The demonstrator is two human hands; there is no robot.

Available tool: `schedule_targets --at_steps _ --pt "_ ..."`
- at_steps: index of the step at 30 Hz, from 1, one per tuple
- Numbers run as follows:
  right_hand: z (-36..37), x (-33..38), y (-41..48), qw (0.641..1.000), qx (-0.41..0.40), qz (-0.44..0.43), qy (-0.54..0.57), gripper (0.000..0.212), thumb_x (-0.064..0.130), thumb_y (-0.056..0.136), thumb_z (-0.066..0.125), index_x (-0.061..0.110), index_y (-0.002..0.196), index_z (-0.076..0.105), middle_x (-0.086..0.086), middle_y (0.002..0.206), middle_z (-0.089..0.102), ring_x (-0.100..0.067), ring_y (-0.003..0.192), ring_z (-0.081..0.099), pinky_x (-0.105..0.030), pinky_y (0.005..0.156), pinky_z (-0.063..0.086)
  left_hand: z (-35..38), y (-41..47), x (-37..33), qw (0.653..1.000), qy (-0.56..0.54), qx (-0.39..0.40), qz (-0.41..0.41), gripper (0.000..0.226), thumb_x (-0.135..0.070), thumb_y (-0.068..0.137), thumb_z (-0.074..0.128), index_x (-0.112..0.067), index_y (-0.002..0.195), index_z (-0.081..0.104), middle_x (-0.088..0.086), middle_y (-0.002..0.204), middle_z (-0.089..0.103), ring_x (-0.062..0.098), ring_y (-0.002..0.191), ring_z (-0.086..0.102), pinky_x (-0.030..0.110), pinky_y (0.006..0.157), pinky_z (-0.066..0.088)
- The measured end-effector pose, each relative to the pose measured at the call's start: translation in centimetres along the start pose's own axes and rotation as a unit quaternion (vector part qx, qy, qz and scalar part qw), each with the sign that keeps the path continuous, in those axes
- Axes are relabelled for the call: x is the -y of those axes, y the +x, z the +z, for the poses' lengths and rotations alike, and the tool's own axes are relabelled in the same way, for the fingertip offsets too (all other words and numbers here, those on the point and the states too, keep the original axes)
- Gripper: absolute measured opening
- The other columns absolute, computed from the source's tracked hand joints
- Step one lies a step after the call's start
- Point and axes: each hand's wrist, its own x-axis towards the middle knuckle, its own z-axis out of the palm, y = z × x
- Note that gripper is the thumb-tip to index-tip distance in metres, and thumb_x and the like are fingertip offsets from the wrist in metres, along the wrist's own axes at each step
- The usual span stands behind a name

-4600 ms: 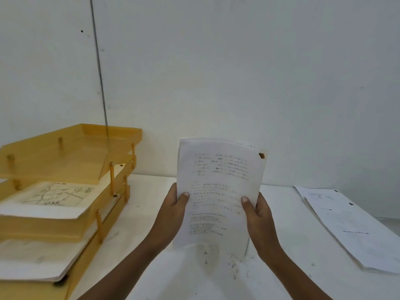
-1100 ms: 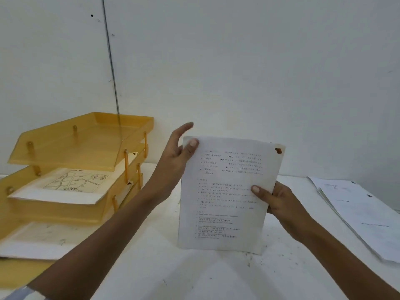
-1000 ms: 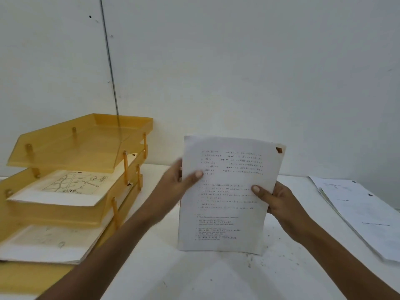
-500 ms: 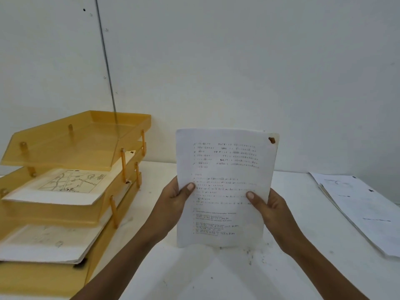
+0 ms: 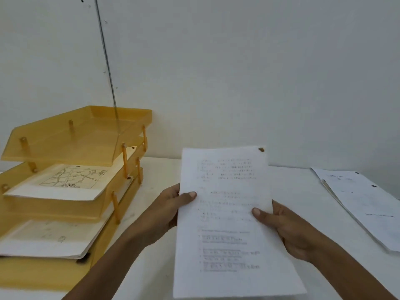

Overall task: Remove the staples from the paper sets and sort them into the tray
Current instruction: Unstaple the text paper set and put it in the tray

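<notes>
White wall behind, white desk (image 5: 292, 187) below. Over the desk the paper set (image 5: 225, 224) is held up with its printed face to the camera. About a second ago the left hand (image 5: 166, 211) was up at the set's top left corner. It has since slid down the left edge and now grips it at mid-height, thumb on the front, fingers behind. The right hand (image 5: 287, 230) has kept its grip on the right edge, thumb likewise on the face. The set has also dropped a little and leans back, its lower edge nearer the camera.

A small brown mark (image 5: 261, 149) sits at the top right corner — probably the staple, still in. I judge that the set has only been looked over and steadied in both hands, and the staple is not yet pulled. Neither hand is near that corner — it lies well above the right thumb.

The yellow tray (image 5: 121, 110) stands left of the left hand, apart from the set, and its middle tier holds a drawing sheet (image 5: 71, 176). A pile (image 5: 363, 204) of further papers lies at the desk's right side.
</notes>
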Motion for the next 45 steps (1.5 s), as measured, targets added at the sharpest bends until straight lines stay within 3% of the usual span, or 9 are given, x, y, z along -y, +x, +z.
schedule_targets --at_steps 6,12,18,22,27,31,36,40,45 --pt "-0.7 -3.3 -1.4 0.992 0.019 0.128 -0.005 0.039 0.013 0.094 0.059 0.009 0.133 0.062 -0.019 0.127 0.069 -0.041 0.115 0.067 -0.055 0.102 0.051 0.1 1.5 3.2 0.972 -0.216 -0.085 0.035 0.036 -0.016 0.104 0.050 -0.029 0.138 0.053 0.003 0.133 0.070 0.036 0.118 0.068 0.056 0.096 0.057" --pt "-2.2 -4.7 -1.8 0.987 -0.004 0.161 -0.023 0.040 0.010 0.097 0.056 0.009 0.137 0.058 -0.019 0.130 0.068 -0.041 0.119 0.065 -0.057 0.110 0.043 1.5 1.9 6.1 0.967 -0.223 -0.119 0.032 0.029 -0.014 0.105 0.047 -0.021 0.132 0.053 0.000 0.132 0.070 0.031 0.120 0.068 0.048 0.092 0.058" --pt "-2.9 -4.4 -1.0 0.975 -0.010 0.192 -0.112 0.040 0.020 0.091 0.064 0.016 0.131 0.064 -0.011 0.122 0.073 -0.033 0.113 0.070 -0.055 0.102 0.051 1.9 2.1 7.1 0.960 -0.245 -0.135 0.014 0.027 -0.015 0.105 0.046 -0.016 0.131 0.052 0.000 0.127 0.073 0.032 0.118 0.068 0.053 0.100 0.055" --pt "-2.5 -3.4 0.3 0.956 -0.148 0.120 -0.222 0.060 0.040 0.077 0.073 0.019 0.131 0.057 -0.004 0.105 0.078 -0.026 0.093 0.076 -0.046 0.084 0.060 1.9 2.4 7.2 0.953 -0.268 -0.138 0.011 0.021 -0.012 0.105 0.044 -0.015 0.124 0.053 0.002 0.127 0.073 0.033 0.117 0.069 0.053 0.101 0.054" --pt "0.6 -2.0 3.7 0.920 -0.238 -0.019 -0.311 0.075 0.044 0.091 0.065 0.030 0.152 0.023 0.000 0.129 0.052 -0.021 0.113 0.058 -0.038 0.090 0.046 1.9 2.9 7.5 0.962 -0.229 -0.146 0.007 0.025 -0.012 0.106 0.041 -0.023 0.127 0.052 -0.003 0.123 0.075 0.030 0.113 0.071 0.046 0.091 0.059" --pt "1.4 -2.3 5.0 0.931 -0.218 0.015 -0.292 0.053 0.053 0.092 0.060 0.028 0.136 0.047 0.008 0.122 0.062 -0.011 0.104 0.062 -0.031 0.078 0.050 1.7 2.8 7.5 0.960 -0.240 -0.144 0.010 0.021 -0.013 0.105 0.041 -0.019 0.123 0.051 -0.001 0.123 0.075 0.034 0.117 0.068 0.048 0.093 0.057" --pt "0.7 -2.9 5.5 0.931 -0.219 0.006 -0.291 0.027 0.046 0.096 0.059 0.031 0.118 0.062 0.010 0.114 0.071 -0.014 0.104 0.068 -0.043 0.093 0.055 1.7 3.2 7.7 0.965 -0.225 -0.134 0.009 0.021 -0.013 0.105 0.043 -0.020 0.124 0.050 -0.005 0.126 0.074 0.030 0.117 0.068 0.046 0.093 0.057" --pt "0.8 -3.3 5.5 0.929 -0.202 0.000 -0.310 0.017 0.037 0.099 0.057 0.030 0.114 0.063 0.009 0.105 0.073 -0.012 0.094 0.070 -0.031 0.074 0.054 2.0 3.4 7.9 0.974 -0.181 -0.136 0.010 0.020 -0.014 0.106 0.045 -0.020 0.123 0.053 -0.008 0.124 0.074 0.025 0.114 0.070 0.041 0.091 0.060" --pt "-1.0 -2.8 5.3 0.963 -0.174 0.036 -0.202 0.021 0.025 0.098 0.061 0.022 0.116 0.071 0.001 0.109 0.078 -0.023 0.100 0.074 -0.049 0.095 0.055 1.7 3.3 8.0 0.971 -0.185 -0.153 0.002 0.022 -0.013 0.107 0.045 -0.023 0.123 0.055 -0.009 0.122 0.075 0.023 0.113 0.071 0.042 0.092 0.060"
